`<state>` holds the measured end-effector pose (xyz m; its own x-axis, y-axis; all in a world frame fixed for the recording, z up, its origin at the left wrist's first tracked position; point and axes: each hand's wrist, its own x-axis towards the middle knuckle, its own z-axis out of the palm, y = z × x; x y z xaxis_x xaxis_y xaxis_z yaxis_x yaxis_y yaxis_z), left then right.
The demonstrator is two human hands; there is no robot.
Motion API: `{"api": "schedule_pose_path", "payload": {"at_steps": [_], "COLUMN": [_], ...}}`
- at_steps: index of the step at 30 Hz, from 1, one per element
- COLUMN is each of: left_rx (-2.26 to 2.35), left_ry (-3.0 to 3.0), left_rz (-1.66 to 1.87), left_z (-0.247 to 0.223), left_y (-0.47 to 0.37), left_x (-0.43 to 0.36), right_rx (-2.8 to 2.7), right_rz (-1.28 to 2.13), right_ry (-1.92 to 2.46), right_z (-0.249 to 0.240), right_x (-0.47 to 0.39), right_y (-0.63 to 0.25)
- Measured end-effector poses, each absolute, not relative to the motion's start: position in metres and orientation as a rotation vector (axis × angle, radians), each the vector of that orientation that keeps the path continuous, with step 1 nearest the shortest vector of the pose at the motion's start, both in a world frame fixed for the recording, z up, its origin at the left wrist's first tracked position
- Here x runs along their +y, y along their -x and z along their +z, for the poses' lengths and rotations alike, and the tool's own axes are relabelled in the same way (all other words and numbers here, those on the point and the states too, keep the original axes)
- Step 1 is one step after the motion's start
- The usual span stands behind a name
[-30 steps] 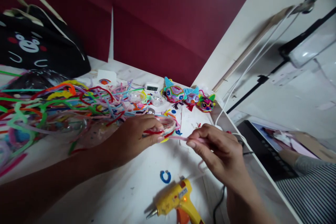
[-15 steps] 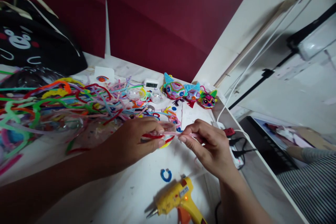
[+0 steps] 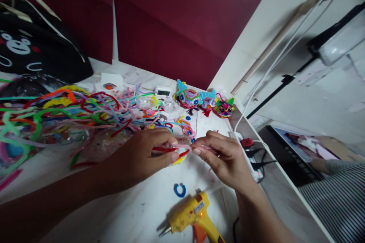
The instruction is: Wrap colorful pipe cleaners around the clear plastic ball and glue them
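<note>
Between finger and thumb, my left hand [image 3: 139, 153] grips a clear plastic piece edged with red and yellow pipe cleaner [image 3: 182, 155]; the palm side of it is hidden. A pale pink pipe cleaner [image 3: 182, 146] runs along this piece toward my right hand [image 3: 224, 155], whose thumb and forefinger pinch it. The fingertips of both hands are close together above the white table. Below them lies a small blue C-shaped pipe cleaner [image 3: 180, 190]. A yellow glue gun [image 3: 188, 212], its light glowing orange, rests nearer to me with the nozzle pointing left.
Tangled coloured pipe cleaners [image 3: 71, 110] cover the table's left side. At the back stand a small digital clock [image 3: 163, 91] and several decorated animal heads [image 3: 188, 98]. A power strip [image 3: 256, 171] with cables lies along the right edge. A person in a striped top [image 3: 336, 197] is at far right.
My right hand has come slightly left, shortening the stretch of pink pipe cleaner between the hands. Both hands keep their grip. The camera view has shifted a little.
</note>
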<state>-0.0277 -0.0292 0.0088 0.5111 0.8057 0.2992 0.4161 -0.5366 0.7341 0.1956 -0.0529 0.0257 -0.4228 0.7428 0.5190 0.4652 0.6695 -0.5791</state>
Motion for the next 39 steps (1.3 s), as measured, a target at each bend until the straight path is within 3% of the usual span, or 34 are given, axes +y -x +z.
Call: {"api": "schedule_pose_path", "payload": {"at_steps": [34, 39], "left_rx": [0.995, 0.995], "left_ry": [-1.963, -1.957], "left_rz": [0.939, 0.949], "left_z": [0.005, 0.004], "left_y": [0.025, 0.026], "left_x": [-0.032, -0.031], "right_rx": [-2.222, -2.156], "right_rz": [0.048, 0.159], "right_ry": [0.909, 0.913], "right_z": [0.019, 0.018], "right_x": [-0.056, -0.057], "right_y": [-0.189, -0.184]}}
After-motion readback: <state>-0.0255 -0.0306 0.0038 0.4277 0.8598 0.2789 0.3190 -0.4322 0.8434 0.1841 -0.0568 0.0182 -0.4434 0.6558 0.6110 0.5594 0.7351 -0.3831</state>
